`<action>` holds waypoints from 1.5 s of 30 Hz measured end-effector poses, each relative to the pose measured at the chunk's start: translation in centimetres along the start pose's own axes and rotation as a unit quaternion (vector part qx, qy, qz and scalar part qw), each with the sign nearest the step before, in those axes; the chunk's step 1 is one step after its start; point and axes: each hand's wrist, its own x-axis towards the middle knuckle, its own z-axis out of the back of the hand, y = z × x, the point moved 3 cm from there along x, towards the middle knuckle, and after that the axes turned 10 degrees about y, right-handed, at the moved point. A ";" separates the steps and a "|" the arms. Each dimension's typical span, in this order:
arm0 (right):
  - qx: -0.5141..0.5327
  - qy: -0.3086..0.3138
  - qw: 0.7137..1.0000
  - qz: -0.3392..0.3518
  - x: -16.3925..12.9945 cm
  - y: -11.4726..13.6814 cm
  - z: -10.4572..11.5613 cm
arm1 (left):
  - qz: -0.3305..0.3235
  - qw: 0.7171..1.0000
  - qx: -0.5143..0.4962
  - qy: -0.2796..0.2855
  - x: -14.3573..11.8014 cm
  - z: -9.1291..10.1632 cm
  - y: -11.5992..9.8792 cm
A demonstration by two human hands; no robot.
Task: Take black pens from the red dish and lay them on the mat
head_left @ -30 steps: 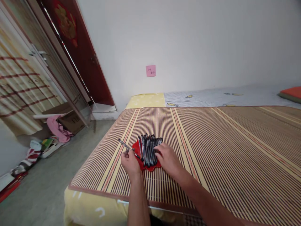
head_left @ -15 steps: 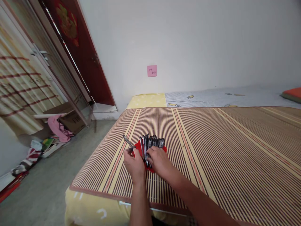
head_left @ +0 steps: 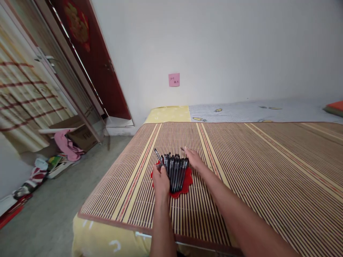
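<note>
Head camera shows, at the lower middle of the frame, both hands at a flat red mat with a wavy edge [head_left: 184,185] that lies on a striped bamboo bed mat [head_left: 241,160]. On the red mat rests a row of dark pens with clear barrels [head_left: 177,169], side by side and touching each other. The left hand [head_left: 160,180] is pinching one single dark pen [head_left: 158,157] between thumb and fingers, its tip pointing up and to the left, just beside the left end of the row. One second ago this pen lay lower and more to the left, away from the row; now it has come close to the others. The right hand [head_left: 194,159] has also moved: earlier it covered the pens from the near side, now it lies at the upper right end of the row, fingers spread and flat, touching the outer pens. A pink paper note [head_left: 174,79] hangs on the white wall above.
</note>
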 end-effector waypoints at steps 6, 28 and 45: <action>0.045 0.130 0.990 0.026 3.8 0.7 -1.2 | 0.015 0.999 -0.028 -0.002 0.1 -0.3 0.8; 0.104 0.213 0.971 -0.017 3.1 0.7 0.0 | 0.033 0.999 -0.014 0.010 0.4 -0.7 1.5; -0.018 0.118 0.993 0.023 1.3 0.4 0.4 | 0.018 1.000 -0.006 -0.004 0.2 -0.6 1.1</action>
